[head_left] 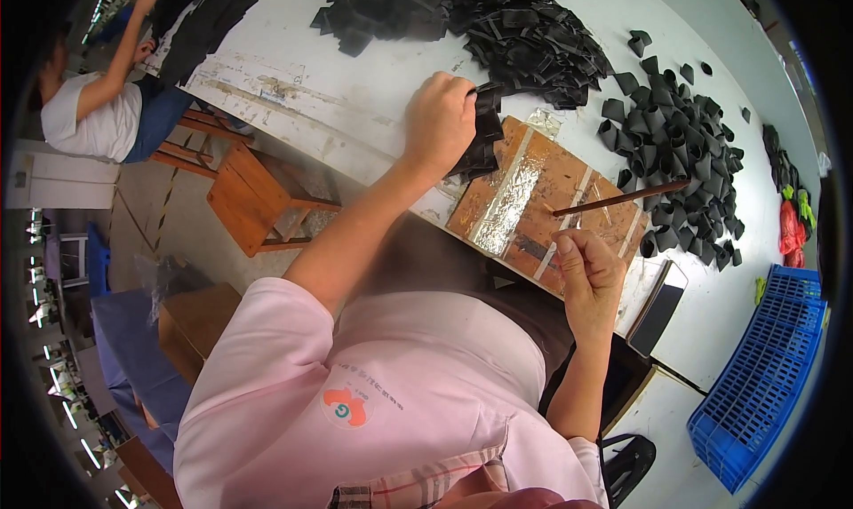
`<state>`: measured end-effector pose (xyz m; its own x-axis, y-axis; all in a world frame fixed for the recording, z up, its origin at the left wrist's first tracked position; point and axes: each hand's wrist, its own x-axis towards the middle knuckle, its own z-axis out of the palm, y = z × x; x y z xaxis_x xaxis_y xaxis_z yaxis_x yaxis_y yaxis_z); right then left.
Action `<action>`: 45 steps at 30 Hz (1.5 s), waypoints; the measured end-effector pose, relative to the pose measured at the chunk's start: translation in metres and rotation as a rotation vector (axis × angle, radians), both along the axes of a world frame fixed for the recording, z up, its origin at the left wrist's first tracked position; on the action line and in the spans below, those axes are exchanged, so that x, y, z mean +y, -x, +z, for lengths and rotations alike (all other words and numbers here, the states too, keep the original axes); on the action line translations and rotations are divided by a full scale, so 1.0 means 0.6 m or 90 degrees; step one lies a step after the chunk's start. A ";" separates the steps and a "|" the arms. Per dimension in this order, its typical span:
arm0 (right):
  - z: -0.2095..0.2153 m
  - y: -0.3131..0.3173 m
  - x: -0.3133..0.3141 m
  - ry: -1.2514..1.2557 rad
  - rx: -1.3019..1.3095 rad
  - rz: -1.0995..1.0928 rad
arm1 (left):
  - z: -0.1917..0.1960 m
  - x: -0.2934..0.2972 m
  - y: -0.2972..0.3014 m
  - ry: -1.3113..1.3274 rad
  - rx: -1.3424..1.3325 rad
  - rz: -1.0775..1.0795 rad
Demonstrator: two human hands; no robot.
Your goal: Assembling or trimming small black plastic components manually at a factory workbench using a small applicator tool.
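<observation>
My left hand (440, 123) is closed at the edge of a small stack of flat black pieces (482, 136), its fingertips pinching the corner of one black piece (484, 90). The stack lies against the left side of a brown wooden board (573, 176) banded with clear shiny tape. Over the right part of the board a thin dark brown rod (622, 198) slants, one end at the board's surface. Just below the rod, my right hand (591, 274) is closed with thumb and forefinger pressed together. Whatever it may hold is hidden, and it appears apart from the rod.
Flat black pieces (533, 43) are heaped at the far side of the white table (293, 109). Curled black pieces (680, 154) form another pile to the right. A dark flat device (657, 309), a blue crate (760, 376) and a wooden stool (249, 198) stand around. Another person (93, 109) works far left.
</observation>
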<state>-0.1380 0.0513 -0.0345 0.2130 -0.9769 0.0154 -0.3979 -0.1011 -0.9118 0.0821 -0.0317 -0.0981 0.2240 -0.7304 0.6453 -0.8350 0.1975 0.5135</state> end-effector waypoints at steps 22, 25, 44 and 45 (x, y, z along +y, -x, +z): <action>-0.018 -0.014 0.007 0.078 0.057 0.021 | 0.006 0.071 0.058 -0.080 0.061 -0.157; -0.020 -0.014 0.008 0.127 0.078 0.012 | 0.031 0.080 0.072 -0.052 0.147 -0.158; -0.025 0.009 0.010 -0.305 -0.582 -0.137 | 0.083 0.142 0.118 -0.592 1.008 -0.510; -0.030 0.012 0.010 -0.310 -0.594 -0.133 | 0.082 0.141 0.117 -0.596 0.983 -0.504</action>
